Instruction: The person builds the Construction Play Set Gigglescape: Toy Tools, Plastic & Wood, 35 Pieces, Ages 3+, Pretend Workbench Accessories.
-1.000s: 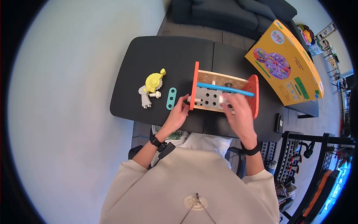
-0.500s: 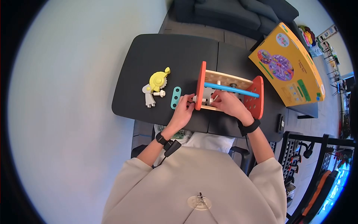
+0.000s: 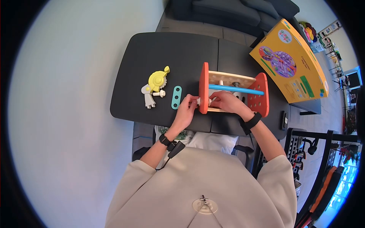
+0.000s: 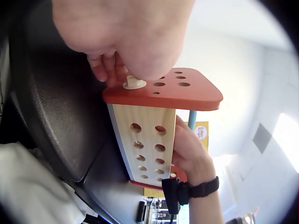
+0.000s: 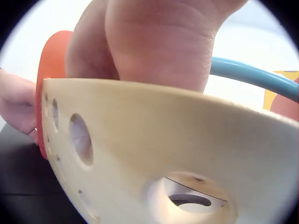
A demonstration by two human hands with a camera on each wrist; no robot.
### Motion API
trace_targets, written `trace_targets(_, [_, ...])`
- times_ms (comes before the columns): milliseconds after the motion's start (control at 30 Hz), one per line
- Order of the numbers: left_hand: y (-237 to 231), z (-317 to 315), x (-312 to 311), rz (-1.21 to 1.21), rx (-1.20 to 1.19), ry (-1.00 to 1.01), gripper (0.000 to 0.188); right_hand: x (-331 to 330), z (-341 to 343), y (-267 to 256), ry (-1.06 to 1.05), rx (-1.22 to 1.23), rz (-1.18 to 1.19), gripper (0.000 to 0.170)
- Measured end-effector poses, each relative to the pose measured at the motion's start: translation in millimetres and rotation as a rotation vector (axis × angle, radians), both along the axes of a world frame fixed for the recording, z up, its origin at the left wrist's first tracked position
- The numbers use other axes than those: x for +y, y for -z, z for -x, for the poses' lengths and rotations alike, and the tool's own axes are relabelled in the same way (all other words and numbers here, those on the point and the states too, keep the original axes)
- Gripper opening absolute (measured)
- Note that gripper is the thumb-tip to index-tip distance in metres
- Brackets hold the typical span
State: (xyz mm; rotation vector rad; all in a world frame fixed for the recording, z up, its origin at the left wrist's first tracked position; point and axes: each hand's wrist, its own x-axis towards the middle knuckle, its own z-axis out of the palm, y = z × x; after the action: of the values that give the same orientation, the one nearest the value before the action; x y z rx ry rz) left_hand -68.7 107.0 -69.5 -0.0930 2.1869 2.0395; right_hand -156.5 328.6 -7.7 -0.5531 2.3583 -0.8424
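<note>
A wooden toy toolbox (image 3: 203,83) with red end panels, a blue handle bar (image 3: 235,89) and holed sides stands on the dark table. My left hand (image 3: 185,112) pinches the head of a white toy bolt (image 4: 134,82) at the outer face of the left red panel. Inside the box, my right hand (image 3: 230,102) has its fingertips on a white nut (image 3: 210,102) close to that panel; the bolt's shank is mostly hidden there. Left of the box lie a teal three-hole strip (image 3: 176,97), a yellow-and-grey toy saw (image 3: 156,81) and another white bolt (image 3: 159,93).
A large yellow toy carton (image 3: 292,64) stands at the table's right rear. Near the right edge lies a small black device (image 3: 284,120). A grey sofa (image 3: 228,15) is behind the table (image 3: 171,49), and a wall runs along the left.
My right hand has moved left from the middle of the box, bringing the white nut to the bolt's shank and then up near the red panel. My left hand stays at the bolt head.
</note>
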Motion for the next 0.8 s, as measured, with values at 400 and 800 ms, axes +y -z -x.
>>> trace_targets(400, [14.7, -0.4, -6.5, 0.029, -0.023, -0.017, 0.026, -1.0, -3.8, 7.9, 0.079, -0.011, 0.071, 0.032])
trace_targets(800, [12.6, -0.3, -8.1, 0.043, -0.024, 0.004, 0.024, 4.6, 0.3, 8.4, -0.038, -0.022, 0.059, 0.033])
